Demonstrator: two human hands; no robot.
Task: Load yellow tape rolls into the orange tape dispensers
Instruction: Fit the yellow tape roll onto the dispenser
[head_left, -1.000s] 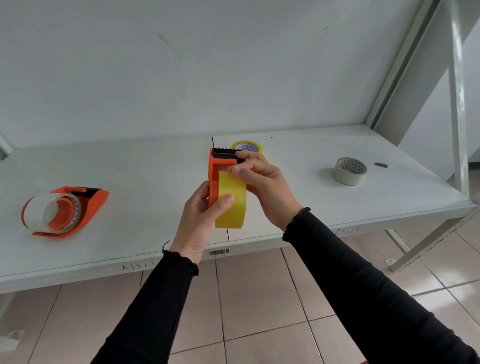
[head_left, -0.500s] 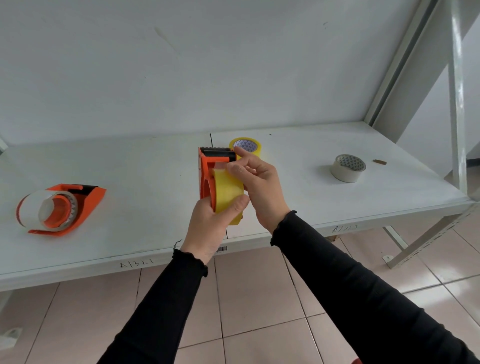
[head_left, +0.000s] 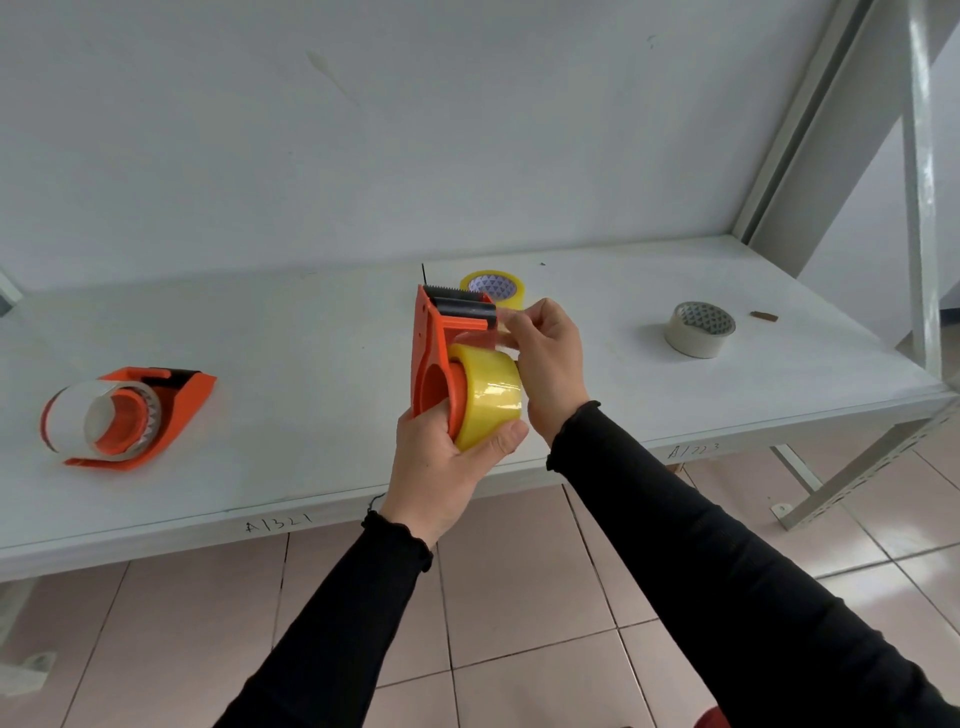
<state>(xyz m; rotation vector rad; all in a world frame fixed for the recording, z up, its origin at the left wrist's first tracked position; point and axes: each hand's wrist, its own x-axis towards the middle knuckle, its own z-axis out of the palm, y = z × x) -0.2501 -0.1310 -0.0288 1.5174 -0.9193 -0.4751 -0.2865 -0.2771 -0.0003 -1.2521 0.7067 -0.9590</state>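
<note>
My left hand (head_left: 441, 462) holds an orange tape dispenser (head_left: 431, 348) upright above the shelf's front edge, thumb pressed on the yellow tape roll (head_left: 488, 400) seated on its hub. My right hand (head_left: 548, 358) pinches the loose end of the tape beside the dispenser's black roller, just below the toothed blade. A second yellow tape roll (head_left: 493, 286) lies flat on the shelf behind the dispenser. Another orange dispenser (head_left: 130, 415), with a clear tape roll on it, lies on its side at the left.
A white shelf (head_left: 311, 364) runs across the view against a white wall. A beige tape roll (head_left: 698, 328) and a small brown piece (head_left: 762, 315) lie at the right. A metal upright (head_left: 919, 182) stands at the right end. Tiled floor lies below.
The dispenser has turned so the yellow roll's side faces me. My right hand has shifted from the top of the roll to the tape end near the roller.
</note>
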